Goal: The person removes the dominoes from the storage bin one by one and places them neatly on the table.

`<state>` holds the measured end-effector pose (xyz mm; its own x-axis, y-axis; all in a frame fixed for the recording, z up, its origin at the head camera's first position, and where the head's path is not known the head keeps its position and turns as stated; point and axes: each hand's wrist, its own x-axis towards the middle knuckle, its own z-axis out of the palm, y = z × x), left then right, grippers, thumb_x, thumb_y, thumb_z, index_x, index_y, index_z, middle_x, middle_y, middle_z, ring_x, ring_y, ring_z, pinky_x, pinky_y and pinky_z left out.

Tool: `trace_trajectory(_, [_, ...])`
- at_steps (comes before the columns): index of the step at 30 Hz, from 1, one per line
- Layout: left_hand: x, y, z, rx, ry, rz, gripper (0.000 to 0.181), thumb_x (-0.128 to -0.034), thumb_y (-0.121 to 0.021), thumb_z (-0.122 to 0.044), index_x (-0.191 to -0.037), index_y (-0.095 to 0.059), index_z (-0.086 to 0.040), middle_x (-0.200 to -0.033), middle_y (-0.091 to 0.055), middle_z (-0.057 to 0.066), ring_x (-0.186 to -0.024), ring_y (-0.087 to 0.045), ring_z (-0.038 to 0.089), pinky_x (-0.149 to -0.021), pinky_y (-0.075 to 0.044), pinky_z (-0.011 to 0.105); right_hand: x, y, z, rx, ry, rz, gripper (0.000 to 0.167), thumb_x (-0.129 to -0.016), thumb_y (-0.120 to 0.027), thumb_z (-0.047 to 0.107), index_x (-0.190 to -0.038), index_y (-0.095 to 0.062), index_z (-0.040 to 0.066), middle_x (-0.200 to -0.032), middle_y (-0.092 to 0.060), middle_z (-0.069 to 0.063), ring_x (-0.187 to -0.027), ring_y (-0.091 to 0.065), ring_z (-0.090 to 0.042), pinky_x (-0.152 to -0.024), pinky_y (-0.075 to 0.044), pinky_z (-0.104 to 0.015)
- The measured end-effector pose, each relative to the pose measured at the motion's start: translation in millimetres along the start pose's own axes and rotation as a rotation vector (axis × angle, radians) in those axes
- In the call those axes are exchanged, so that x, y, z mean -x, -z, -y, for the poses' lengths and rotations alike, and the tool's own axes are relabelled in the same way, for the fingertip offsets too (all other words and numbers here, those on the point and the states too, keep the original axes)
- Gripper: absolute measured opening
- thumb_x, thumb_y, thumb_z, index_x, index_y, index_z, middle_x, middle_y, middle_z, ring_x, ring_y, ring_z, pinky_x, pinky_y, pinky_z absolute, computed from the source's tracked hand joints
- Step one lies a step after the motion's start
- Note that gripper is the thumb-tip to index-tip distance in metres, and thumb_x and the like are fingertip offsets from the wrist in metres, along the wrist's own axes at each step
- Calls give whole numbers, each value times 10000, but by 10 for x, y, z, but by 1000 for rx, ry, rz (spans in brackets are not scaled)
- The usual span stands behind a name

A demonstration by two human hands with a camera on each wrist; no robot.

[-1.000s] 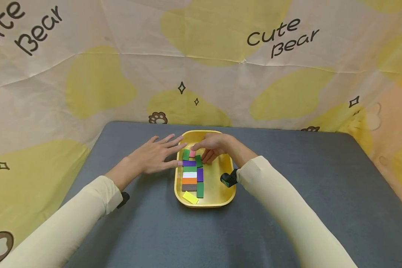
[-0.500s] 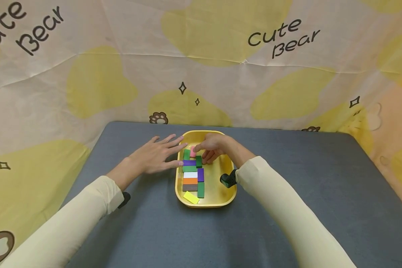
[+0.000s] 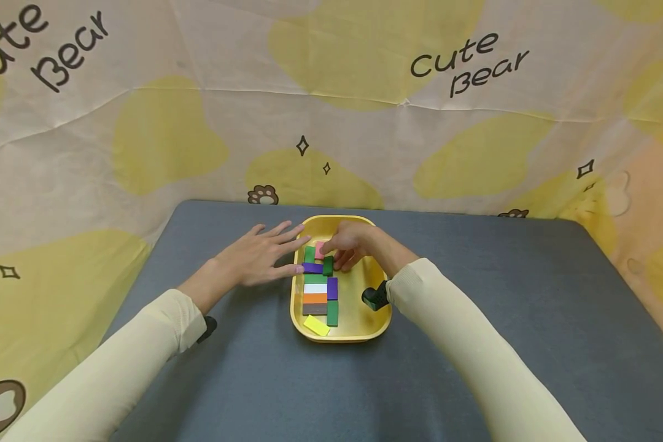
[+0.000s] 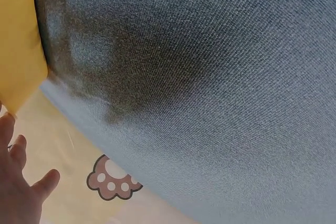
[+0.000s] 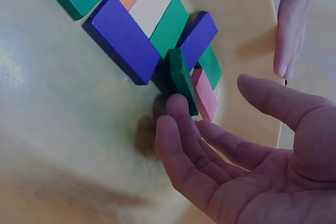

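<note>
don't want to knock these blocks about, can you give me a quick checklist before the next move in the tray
1. Tray upright on the table: ok.
2. Left hand pressing on the tray's edge: cannot tell.
3. Dark green block by the right hand lying flat: not ok, it is tilted.
4. White block and orange block side by side: ok.
5. Yellow block in line: not ok, it lies askew.

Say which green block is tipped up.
The green block nearest the right hand, beside the pink block; the other three green blocks lie flat, farther from that hand's fingers.
</note>
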<state>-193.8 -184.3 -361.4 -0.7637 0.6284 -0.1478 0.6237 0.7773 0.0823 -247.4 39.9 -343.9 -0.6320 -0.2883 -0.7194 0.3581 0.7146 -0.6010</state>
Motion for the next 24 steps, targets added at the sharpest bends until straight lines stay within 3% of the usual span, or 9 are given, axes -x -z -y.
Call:
trace_trajectory(11, [5,4,-3,-4,-6,-6,754,-983,-344,-685,-1589,-264,-243,-1657,-165,6,-1519,-136,291,-1142,-182,647,-56,-28,-1,28,27,-12,195,-966,-644,123,-1053,-615,-50,-870,-590,-134,-756,-651,-223,-892,-556,-393])
trace_trajectory(18, [4,10,-7,-3,-4,-2,757,-981,-356,-684,-1587,-268,-239,-1657,-164,6,-1518,-143,296,-1141,-182,649,-69,-72,-12,93,75,-54,88,-926,-616,40,-877,-630,-31,-739,-628,-102,-685,-638,-185,-859,-568,-391])
trace_trajectory(24, [0,2,-7,4,4,-2,749,-981,-376,-673,-1585,-276,-241,-1657,-162,-1,-1516,-150,299,-1140,-185,651,-79,-90,-19,138,105,-74,53,-925,-610,26,-893,-638,-5,-744,-669,-103,-687,-649,-185,-844,-572,-386])
